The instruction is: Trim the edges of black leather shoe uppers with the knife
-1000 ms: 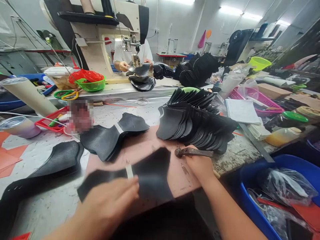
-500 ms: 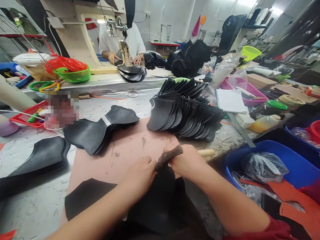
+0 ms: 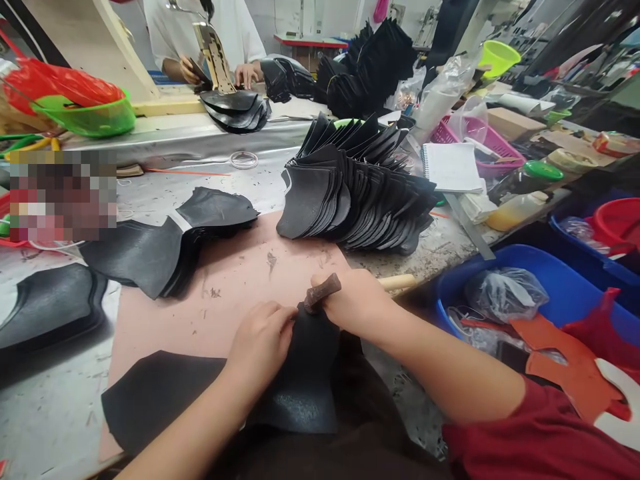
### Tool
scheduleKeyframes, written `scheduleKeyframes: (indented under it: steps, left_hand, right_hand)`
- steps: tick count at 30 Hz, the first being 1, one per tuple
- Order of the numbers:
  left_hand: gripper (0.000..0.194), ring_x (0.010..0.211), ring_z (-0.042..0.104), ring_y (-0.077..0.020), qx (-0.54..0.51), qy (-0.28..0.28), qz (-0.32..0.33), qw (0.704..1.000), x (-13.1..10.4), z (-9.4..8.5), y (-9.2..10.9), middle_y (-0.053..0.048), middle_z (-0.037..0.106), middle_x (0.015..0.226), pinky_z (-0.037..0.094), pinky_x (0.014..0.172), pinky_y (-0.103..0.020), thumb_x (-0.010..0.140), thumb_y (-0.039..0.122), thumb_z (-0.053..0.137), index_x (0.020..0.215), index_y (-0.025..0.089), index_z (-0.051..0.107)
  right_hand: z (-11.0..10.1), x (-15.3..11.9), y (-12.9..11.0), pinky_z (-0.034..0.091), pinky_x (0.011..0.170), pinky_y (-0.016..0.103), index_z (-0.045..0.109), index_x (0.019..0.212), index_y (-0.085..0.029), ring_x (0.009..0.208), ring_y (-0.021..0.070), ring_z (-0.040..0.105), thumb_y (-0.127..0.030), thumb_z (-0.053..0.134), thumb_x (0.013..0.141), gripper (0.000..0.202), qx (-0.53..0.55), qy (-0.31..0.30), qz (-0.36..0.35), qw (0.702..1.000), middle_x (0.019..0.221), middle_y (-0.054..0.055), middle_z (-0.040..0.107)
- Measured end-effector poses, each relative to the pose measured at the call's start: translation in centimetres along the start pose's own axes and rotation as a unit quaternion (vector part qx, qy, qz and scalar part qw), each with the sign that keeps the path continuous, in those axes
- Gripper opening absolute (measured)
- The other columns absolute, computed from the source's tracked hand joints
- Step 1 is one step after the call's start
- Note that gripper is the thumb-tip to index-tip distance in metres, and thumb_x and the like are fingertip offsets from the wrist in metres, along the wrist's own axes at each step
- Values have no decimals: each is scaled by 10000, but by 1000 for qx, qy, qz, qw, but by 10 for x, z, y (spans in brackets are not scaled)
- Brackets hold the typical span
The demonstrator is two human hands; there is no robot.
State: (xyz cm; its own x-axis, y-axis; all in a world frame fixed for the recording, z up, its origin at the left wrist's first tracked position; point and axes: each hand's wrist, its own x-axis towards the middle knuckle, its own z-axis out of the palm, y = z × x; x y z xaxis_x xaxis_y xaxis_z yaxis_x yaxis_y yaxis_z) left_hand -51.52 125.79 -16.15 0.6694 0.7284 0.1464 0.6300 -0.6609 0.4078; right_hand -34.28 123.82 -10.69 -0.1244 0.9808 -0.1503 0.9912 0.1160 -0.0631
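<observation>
My right hand [image 3: 353, 300] is closed round a hammer; its dark, worn head [image 3: 323, 293] rests at the top edge of a black leather piece [image 3: 305, 387], and the pale handle [image 3: 397, 282] sticks out to the right. My left hand [image 3: 263, 340] pinches the same piece's upper edge, just left of the hammer head. The leather hangs over the near edge of a pink board [image 3: 240, 280] toward my lap. Its left part [image 3: 160, 393] lies flat on the board, partly behind my left forearm.
Stacked black pieces [image 3: 135, 250] lie at the left, with a large fanned stack [image 3: 350, 200] beyond the board. A notebook [image 3: 451, 167] and metal ruler [image 3: 470, 227] are to its right. A blue tub [image 3: 565, 267] stands at the right. Across the table, a person's hands [image 3: 247, 73] work at a sewing machine.
The camera view has shifted, so the scene sits higher and further left. More of the leather piece hanging in front of me shows. Both hands remain at its top edge.
</observation>
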Motion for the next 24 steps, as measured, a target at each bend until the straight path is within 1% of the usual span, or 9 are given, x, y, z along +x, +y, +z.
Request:
scheduleKeyframes:
  steps: [4, 8, 13, 14, 16, 18, 19, 22, 24]
  left_hand:
    - [270, 763, 535, -183, 24, -2, 40, 999, 0, 1, 0, -61, 592, 815, 460, 684, -315, 822, 127, 383, 915, 188, 629]
    - [290, 754, 530, -185, 32, -5, 56, 998, 0, 1, 0, -66, 594, 817, 463, 679, -312, 818, 101, 374, 921, 178, 634]
    - [271, 710, 518, -179, 50, 8, 71, 996, 1, 0, 2, -74, 583, 777, 459, 650, -306, 835, 122, 382, 919, 152, 638]
    - [266, 711, 517, -179, 59, 4, 74, 996, 1, -1, 2, -75, 582, 780, 457, 650, -306, 836, 123, 386, 919, 152, 638]
    - [261, 726, 519, -182, 81, -19, 72, 994, 1, -4, 3, -72, 582, 798, 455, 651, -308, 833, 118, 396, 926, 167, 635]
    - [270, 734, 521, -188, 100, -48, 65, 992, 2, -6, 3, -64, 581, 810, 452, 648, -317, 826, 107, 402, 958, 189, 622]
    - [276, 736, 523, -190, 101, -58, 60, 991, 2, -7, 3, -60, 582, 815, 451, 649, -321, 821, 104, 407, 980, 197, 613]
    - [234, 737, 534, -185, 68, -61, 43, 995, 2, -8, 0, -54, 595, 818, 452, 670, -323, 806, 109, 438, 953, 181, 605]
    - [184, 745, 539, -184, 52, -57, 40, 996, 1, -10, -1, -52, 601, 815, 451, 685, -326, 812, 132, 443, 882, 170, 608]
  right_hand:
    - [-1, 2, 1, 380, 573, 248, 601, 802, -165, 694, 199, 611, -166, 398, 763, 206, 3, 1, -13, 1000, 666, 74, 625]
    - [-6, 3, 2, 359, 551, 251, 603, 772, -177, 651, 191, 598, -174, 410, 756, 193, 7, 7, -47, 999, 661, 62, 630]
    - [-14, 5, -2, 328, 550, 248, 598, 841, -201, 659, 168, 585, -195, 399, 790, 205, 28, 55, -73, 995, 700, 34, 646]
    - [-16, 6, -2, 322, 546, 247, 598, 842, -199, 655, 164, 583, -200, 408, 788, 198, 31, 52, -80, 995, 694, 31, 646]
    - [-18, 10, -3, 316, 542, 243, 607, 785, -188, 640, 156, 579, -199, 428, 776, 179, 34, 21, -89, 995, 652, 28, 639]
    - [-19, 13, -3, 324, 554, 239, 607, 716, -178, 639, 151, 578, -193, 444, 762, 169, 35, 4, -78, 996, 617, 33, 628]
    - [-19, 13, -2, 332, 569, 237, 605, 709, -177, 658, 154, 581, -191, 450, 755, 163, 33, 14, -67, 997, 622, 38, 628]
    - [-14, 13, 0, 352, 596, 247, 605, 766, -185, 699, 178, 585, -191, 443, 751, 163, 21, 48, -51, 997, 666, 55, 633]
    - [-8, 13, 2, 354, 580, 255, 607, 796, -186, 689, 189, 582, -192, 436, 749, 178, 13, 30, -47, 998, 696, 68, 636]
